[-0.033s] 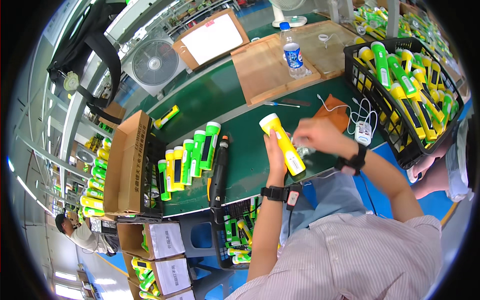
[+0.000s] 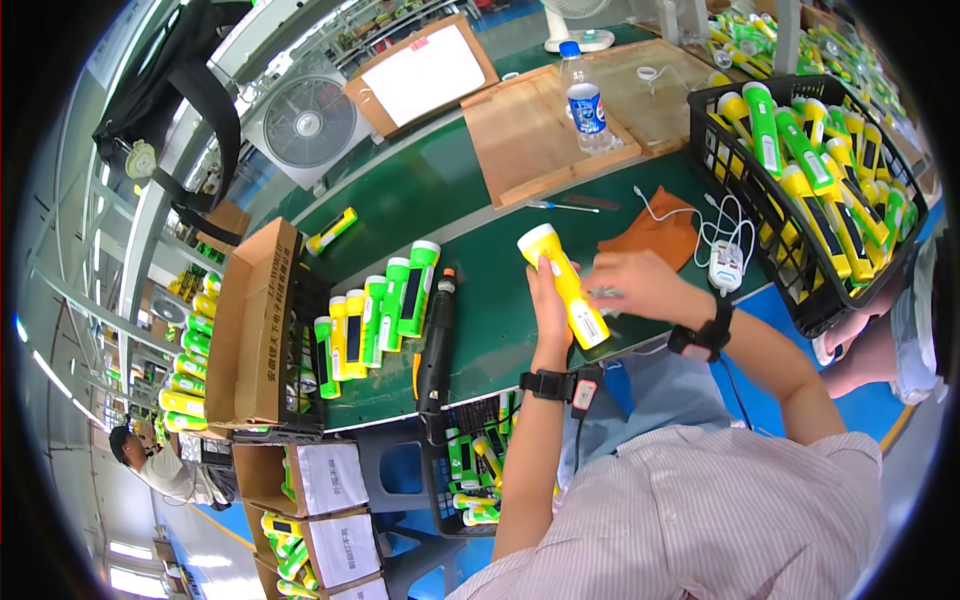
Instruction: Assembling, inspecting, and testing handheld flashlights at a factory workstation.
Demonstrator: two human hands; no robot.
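A yellow flashlight (image 2: pixel 570 290) with a white head stands tilted in my left hand (image 2: pixel 545 305), whose fingers wrap round its barrel from the left. Its head points up and away from me. On its other side, close to the barrel, is my right hand (image 2: pixel 645 288), slightly blurred, with fingers reaching toward the flashlight and somewhat apart. I cannot tell whether the fingertips touch it. Left of my hands a row of green and yellow flashlights (image 2: pixel 373 320) stands on the green bench (image 2: pixel 480 365). A black power screwdriver (image 2: pixel 437 345) lies beside that row.
A black crate (image 2: pixel 770 225) full of flashlights sits at the right. Near it are a white charger with cables (image 2: pixel 725 268) and an orange cloth (image 2: pixel 655 238). A bottle (image 2: pixel 587 105) stands on a wooden board (image 2: pixel 510 130). A cardboard box (image 2: pixel 250 330) edges the left side.
My right hand has shifted slightly, its fingers less bunched beside the flashlight and more of the orange cloth showing. My left hand keeps hold of the yellow flashlight almost unmoved.
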